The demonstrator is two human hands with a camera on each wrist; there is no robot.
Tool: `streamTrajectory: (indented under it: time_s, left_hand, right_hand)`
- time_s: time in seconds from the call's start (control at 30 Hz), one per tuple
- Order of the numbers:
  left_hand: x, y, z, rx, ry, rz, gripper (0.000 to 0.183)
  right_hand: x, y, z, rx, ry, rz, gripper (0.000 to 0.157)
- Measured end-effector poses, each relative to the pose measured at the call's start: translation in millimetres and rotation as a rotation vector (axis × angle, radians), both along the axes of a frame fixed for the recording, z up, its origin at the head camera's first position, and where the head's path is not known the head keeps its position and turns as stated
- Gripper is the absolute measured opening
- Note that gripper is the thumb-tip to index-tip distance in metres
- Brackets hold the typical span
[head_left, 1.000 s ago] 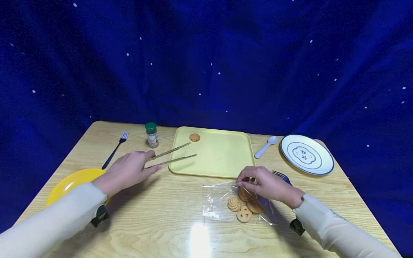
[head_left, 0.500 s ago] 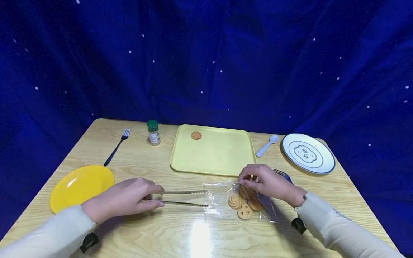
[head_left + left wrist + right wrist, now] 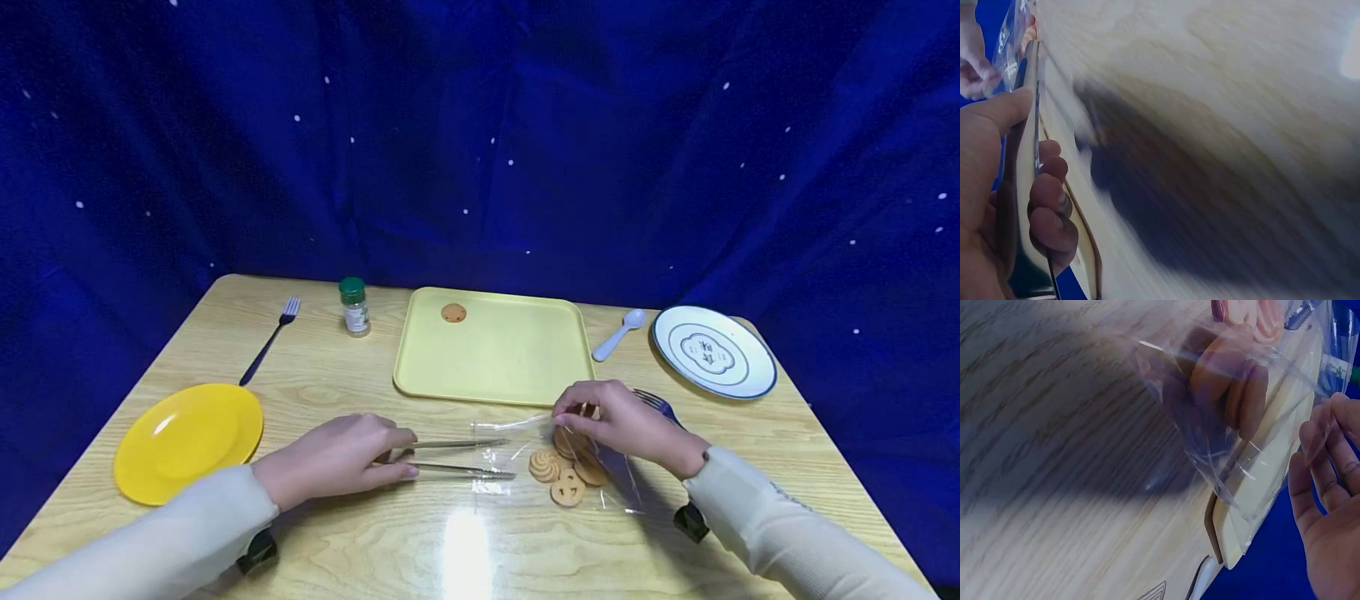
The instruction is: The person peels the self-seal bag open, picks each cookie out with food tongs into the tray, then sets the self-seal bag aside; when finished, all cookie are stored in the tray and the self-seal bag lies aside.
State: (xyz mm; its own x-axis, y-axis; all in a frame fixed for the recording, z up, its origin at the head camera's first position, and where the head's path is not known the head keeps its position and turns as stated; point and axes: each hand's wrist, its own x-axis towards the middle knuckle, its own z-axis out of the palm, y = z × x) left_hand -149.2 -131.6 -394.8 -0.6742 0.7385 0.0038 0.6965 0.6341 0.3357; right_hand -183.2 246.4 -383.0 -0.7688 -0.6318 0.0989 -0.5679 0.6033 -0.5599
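Note:
My left hand (image 3: 341, 458) grips metal tongs (image 3: 468, 470), whose arms stand apart with nothing between them. Their tips reach over the left part of a clear plastic bag (image 3: 615, 493); whether they are inside it, I cannot tell. The bag's upper edge is pinched by my right hand (image 3: 618, 423), as the right wrist view shows with the film (image 3: 1250, 469) hanging from the fingers. Inside lie several cookies, among them a swirled cookie (image 3: 545, 466) and a smiley-face cookie (image 3: 567, 489). A brown round cookie (image 3: 453, 312) lies on the pale yellow tray (image 3: 495, 354).
A yellow plate (image 3: 187, 442), a dark-handled fork (image 3: 266, 350) and a green-capped shaker (image 3: 355, 308) stand left. On the right are a white spoon (image 3: 618, 335), a blue-rimmed plate (image 3: 738, 375) and another fork (image 3: 654, 403), partly behind the right hand.
My left hand has brought the tongs from over the tray's left side down and rightward to the bag. My right hand stays at the bag. The cookie on the tray has not moved.

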Motion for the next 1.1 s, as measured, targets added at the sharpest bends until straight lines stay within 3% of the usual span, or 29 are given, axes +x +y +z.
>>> streamTrajectory:
  time_s: [0.5,1.1]
  left_hand:
    - [-4.5,40,-3.5,-0.022,0.04,-0.042,0.027]
    - [-2.2,47,-4.6,-0.025,0.065,-0.05,0.024]
  right_hand:
    - [1.4,-2,-4.2,-0.03,-0.044,-0.007,0.01]
    - [4.4,2,-7.6,0.012,-0.039,-0.019,0.011]
